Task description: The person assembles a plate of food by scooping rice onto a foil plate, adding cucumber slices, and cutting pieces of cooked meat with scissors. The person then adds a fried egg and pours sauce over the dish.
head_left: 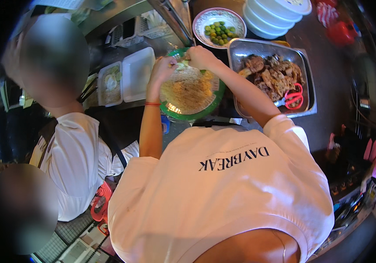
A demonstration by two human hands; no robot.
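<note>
My left hand (164,69) and my right hand (202,58) are over the far rim of a green round plate (190,116). Yellowish-brown fried rice (188,90) covers most of it. Pale green vegetable pieces (182,65) lie at the far side of the rice, between my hands. Both hands have their fingers bent together in a pinch; what is inside the fingers is too small to make out. A red band circles my left wrist.
To the right, a metal tray (308,83) holds cooked meat and red-handled scissors (294,97). Beyond are a bowl (199,38) of small green citrus fruits and stacked white containers (272,19). At left are a white takeaway box (138,73), a filled container (110,83) and a person (71,153).
</note>
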